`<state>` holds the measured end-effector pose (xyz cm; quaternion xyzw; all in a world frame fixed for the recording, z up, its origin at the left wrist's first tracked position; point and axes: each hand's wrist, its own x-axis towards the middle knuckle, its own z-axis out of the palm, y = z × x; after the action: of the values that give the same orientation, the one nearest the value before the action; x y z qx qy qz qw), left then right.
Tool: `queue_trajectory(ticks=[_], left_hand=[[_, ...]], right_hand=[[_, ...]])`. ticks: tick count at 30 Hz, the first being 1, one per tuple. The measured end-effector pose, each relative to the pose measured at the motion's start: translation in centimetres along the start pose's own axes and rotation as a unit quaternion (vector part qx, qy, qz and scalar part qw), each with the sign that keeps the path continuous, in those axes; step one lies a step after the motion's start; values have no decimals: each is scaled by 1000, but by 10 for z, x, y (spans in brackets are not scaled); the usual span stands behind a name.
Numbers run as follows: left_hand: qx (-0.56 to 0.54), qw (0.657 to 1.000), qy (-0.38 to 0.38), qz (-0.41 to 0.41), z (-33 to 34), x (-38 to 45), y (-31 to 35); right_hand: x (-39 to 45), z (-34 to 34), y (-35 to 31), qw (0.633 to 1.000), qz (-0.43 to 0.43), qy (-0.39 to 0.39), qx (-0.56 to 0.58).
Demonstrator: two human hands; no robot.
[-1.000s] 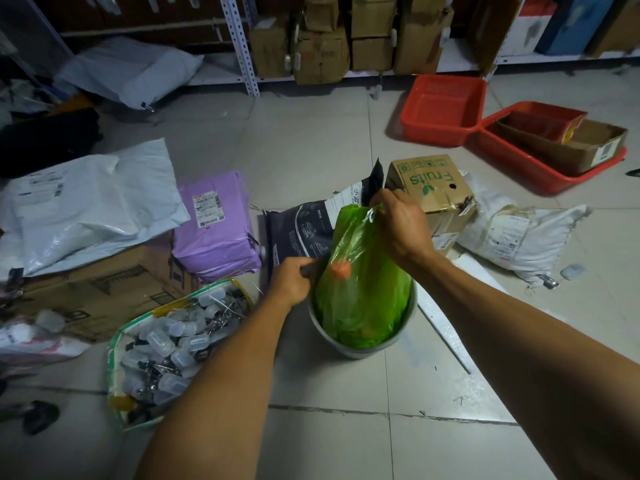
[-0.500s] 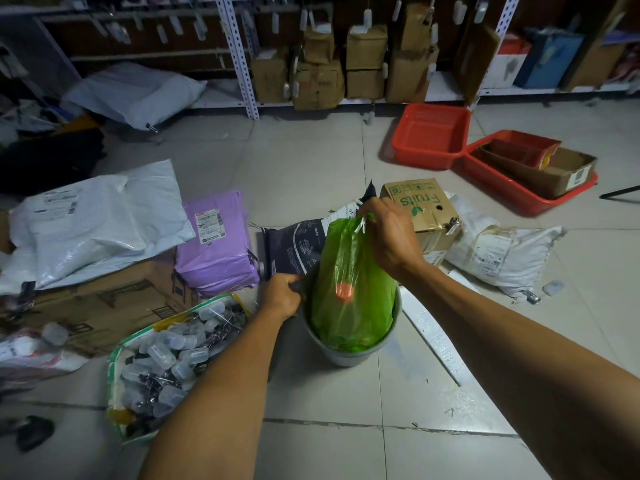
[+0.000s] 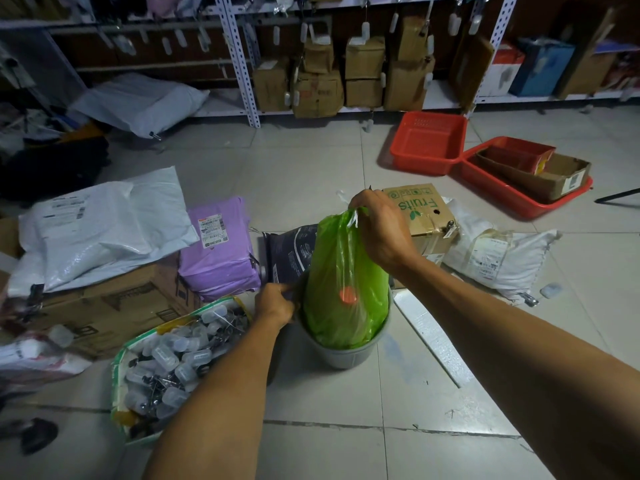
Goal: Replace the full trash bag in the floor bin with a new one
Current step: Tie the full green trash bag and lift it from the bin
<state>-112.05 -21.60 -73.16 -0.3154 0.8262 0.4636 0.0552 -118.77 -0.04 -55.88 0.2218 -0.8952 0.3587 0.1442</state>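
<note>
Right hand (image 3: 379,230) was closed around the gathered neck of the green trash bag (image 3: 344,289), which stood tall with its lower part inside the grey floor bin (image 3: 343,355). Left hand (image 3: 275,304) was clamped on the bin's rim at its left side, fingers curled over the edge.

Clutter crowded the bin. Just left of it lay a green-edged bag of small clear bottles (image 3: 173,355), partly covered by the left forearm. Behind the bin a dark mailer (image 3: 289,254) leaned, and beside that sat a purple parcel (image 3: 220,247). A cardboard box printed "Fruits" (image 3: 424,216) stood behind the right hand, with a white sack (image 3: 498,254) to its right. A white strip (image 3: 429,337) lay on the floor just right of the bin. Farther off were two red trays (image 3: 427,143), one of them holding an open carton (image 3: 554,174).

An orange-red spot showed through the bag's plastic; what it was could not be made out. The bin's far side was hidden by the bag.

Pale tiled floor (image 3: 294,178) ran back to metal shelving (image 3: 242,64) stacked with cardboard boxes, in dim light.
</note>
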Motion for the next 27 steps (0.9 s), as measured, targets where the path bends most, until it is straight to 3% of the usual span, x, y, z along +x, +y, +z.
queue_trajectory(ticks=[14,27], left_hand=[[87,995,25,27,-7,-32,18],[134,990,0,33,-51,-52,62]], right_hand=[[17,-23,-11,997,16,34,61],[22,-45,-24,998,38,-23,52]])
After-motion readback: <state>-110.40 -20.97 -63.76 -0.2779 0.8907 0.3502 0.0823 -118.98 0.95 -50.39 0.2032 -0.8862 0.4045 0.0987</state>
